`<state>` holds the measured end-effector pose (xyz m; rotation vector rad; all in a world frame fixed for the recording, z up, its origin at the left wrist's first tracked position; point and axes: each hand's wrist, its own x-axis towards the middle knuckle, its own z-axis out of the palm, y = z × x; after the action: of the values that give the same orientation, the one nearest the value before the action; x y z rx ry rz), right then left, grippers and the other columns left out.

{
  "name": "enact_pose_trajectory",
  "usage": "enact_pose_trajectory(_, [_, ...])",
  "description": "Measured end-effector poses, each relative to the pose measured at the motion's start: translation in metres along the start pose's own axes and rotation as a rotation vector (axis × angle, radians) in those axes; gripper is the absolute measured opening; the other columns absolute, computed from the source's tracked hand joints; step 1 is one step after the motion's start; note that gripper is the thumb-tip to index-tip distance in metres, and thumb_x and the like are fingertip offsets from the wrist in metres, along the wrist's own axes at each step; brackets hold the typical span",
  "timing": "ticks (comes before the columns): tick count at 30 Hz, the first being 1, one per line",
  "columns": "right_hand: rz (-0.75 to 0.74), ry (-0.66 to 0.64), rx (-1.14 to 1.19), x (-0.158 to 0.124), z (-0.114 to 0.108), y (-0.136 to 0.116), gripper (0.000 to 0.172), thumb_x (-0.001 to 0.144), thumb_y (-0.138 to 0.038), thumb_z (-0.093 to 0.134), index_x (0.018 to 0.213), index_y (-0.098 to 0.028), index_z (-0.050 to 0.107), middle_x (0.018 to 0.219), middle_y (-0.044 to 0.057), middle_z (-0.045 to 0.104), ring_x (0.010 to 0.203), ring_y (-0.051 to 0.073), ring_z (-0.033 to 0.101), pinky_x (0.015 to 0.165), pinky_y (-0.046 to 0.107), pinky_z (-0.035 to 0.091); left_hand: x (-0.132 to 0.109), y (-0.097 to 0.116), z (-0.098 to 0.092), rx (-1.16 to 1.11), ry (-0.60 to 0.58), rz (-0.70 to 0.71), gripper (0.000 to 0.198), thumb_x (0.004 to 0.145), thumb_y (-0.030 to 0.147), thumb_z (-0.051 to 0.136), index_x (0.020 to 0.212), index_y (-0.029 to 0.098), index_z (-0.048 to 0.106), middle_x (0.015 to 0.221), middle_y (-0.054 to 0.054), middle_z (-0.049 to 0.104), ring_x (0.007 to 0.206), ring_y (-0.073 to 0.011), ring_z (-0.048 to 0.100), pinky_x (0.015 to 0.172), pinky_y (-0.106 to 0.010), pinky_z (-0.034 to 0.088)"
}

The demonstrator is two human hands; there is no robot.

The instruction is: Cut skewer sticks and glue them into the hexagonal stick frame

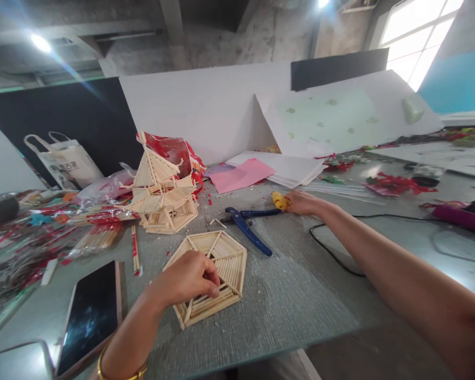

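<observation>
A flat, many-sided panel of thin wooden sticks (231, 264) lies on the table before me. My left hand (188, 279) rests on it, fingers curled and closed at its inner sticks; the fingertips are partly hidden. My right hand (303, 203) reaches forward, closed around a small yellow object (279, 200) whose kind I cannot make out. Beside that object lies a blue-handled cutter (247, 229), its handles spread apart. Behind the panel stands a tiered pagoda model (162, 190) of the same sticks.
A phone (90, 316) lies at the left, near bundled sticks (97, 235) in plastic wrap. Pink paper (241, 177) and white sheets are at the back. A black cable (330, 256) loops under my right arm; a purple tool (455, 214) lies far right.
</observation>
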<state>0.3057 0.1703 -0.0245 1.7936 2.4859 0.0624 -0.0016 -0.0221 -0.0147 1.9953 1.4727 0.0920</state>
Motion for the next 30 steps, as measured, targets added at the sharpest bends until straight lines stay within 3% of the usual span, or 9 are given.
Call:
enact_pose_trajectory(11, [-0.019, 0.016, -0.015, 0.0012, 0.0021, 0.0011, 0.029, 0.074, -0.033, 0.055, 0.09, -0.01, 0.064, 0.095, 0.017, 0.064, 0.088, 0.025, 0.057, 0.07, 0.028, 0.039, -0.0022, 0.0041, -0.0023, 0.022, -0.012, 0.014, 0.015, 0.064, 0.025, 0.059, 0.068, 0.016, 0.071, 0.058, 0.001, 0.061, 0.057, -0.0116, 0.05, 0.053, -0.022, 0.033])
enact_pose_trajectory(24, [-0.026, 0.03, -0.003, 0.0025, 0.0041, 0.0019, 0.028, 0.074, -0.031, 0.055, 0.089, -0.009, 0.063, 0.09, 0.018, 0.065, 0.083, 0.025, 0.058, 0.066, 0.028, 0.039, -0.0015, 0.0006, -0.0009, 0.032, -0.025, 0.063, 0.013, 0.066, 0.026, 0.059, 0.071, 0.017, 0.067, 0.066, 0.0, 0.064, 0.062, -0.0124, 0.053, 0.056, -0.023, 0.033])
enact_pose_trajectory(30, [-0.025, 0.041, 0.012, 0.0066, 0.0082, 0.0053, 0.021, 0.072, -0.029, 0.056, 0.085, -0.015, 0.064, 0.087, 0.013, 0.065, 0.084, 0.026, 0.059, 0.068, 0.031, 0.041, -0.0006, -0.0019, -0.0005, 0.009, -0.029, 0.071, 0.014, 0.065, 0.027, 0.059, 0.072, 0.017, 0.066, 0.067, 0.0, 0.064, 0.062, -0.0123, 0.053, 0.055, -0.022, 0.033])
